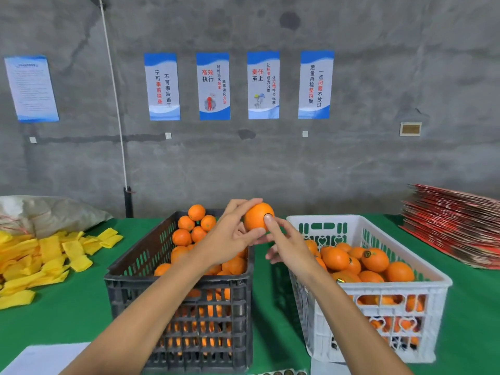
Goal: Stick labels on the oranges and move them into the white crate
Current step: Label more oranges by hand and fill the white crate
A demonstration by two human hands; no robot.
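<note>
Left hand [230, 236] holds orange [257, 216]; right thumb [269, 220] presses label.

label [267, 215] mostly under fingertip | label sheet [284, 372] cut off (bottom edge)

Fruit-packing workshop: crates of oranges [194, 231], slogan posters [213, 86].

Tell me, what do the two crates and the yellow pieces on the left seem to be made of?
Dark crate: looks like moulded plastic, matte, with slotted walls and ribbed grid.
White crate: likely plastic too, slightly glossy, with cut-out heart shapes and slots.
Yellow pieces: probably soft foam netting sleeves, flattened, with a ribbed texture; the blur leaves this open.
</note>
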